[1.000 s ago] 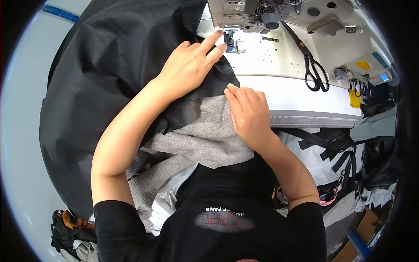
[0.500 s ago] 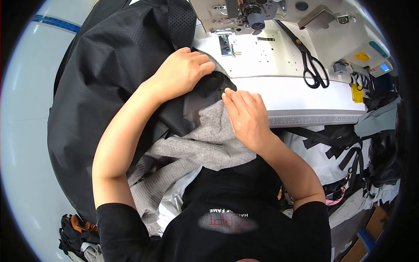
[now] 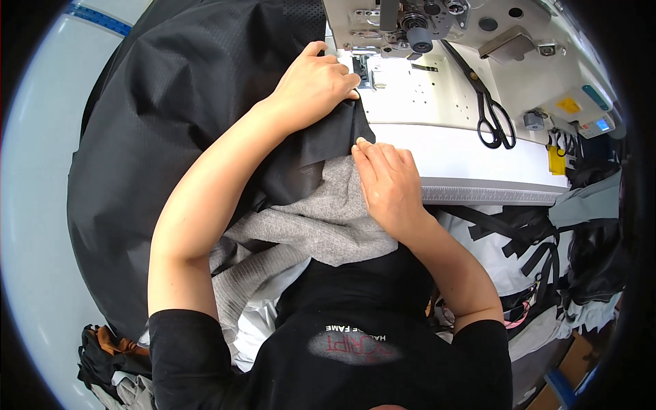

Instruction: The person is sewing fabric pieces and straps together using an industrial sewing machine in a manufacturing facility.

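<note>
A large piece of black fabric (image 3: 171, 150) with a fine dotted texture spreads over the left side and up to the sewing machine (image 3: 403, 34). Grey knit fabric (image 3: 328, 212) lies under and in front of it, bunched against my body. My left hand (image 3: 314, 85) lies on the black fabric's edge just left of the presser foot, fingers bent over the cloth; the thumb side is partly hidden. Nearer to me, my right hand (image 3: 389, 181) pinches the edge of the black fabric where it meets the grey knit, fingertips together.
Black-handled scissors (image 3: 488, 102) lie on the machine bed, right of the needle area. A grey ruler strip (image 3: 492, 193) runs along the table's front edge. Black straps (image 3: 519, 232) and heaped cloth fill the lower right. More garments (image 3: 113, 362) lie at the lower left.
My left hand has moved forward and right toward the presser foot, drawing the black fabric along and over more of the grey knit. My right hand has stayed nearly in place.
</note>
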### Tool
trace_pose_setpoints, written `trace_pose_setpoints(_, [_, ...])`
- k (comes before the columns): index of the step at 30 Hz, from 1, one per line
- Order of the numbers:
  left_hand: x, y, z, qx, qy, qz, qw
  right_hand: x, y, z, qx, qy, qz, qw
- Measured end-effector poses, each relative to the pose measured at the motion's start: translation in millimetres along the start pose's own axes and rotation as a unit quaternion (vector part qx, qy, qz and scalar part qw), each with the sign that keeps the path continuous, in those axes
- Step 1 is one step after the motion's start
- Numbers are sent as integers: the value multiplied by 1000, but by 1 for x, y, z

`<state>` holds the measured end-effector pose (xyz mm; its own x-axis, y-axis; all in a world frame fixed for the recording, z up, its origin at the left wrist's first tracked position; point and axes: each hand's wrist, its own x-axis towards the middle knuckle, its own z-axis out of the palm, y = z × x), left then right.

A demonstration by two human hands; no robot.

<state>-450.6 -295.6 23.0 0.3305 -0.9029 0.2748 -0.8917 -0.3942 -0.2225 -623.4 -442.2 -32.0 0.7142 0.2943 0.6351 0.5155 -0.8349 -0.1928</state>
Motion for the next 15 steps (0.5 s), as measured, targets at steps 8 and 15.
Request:
trace_pose_setpoints(8, [1,2,8,28,34,-17,999,15,12,-10,29,-43,-49,997])
trace_pose_setpoints(15, [1,3,13,14,46,-36,998,14,21,-8,45,-81,-76,993])
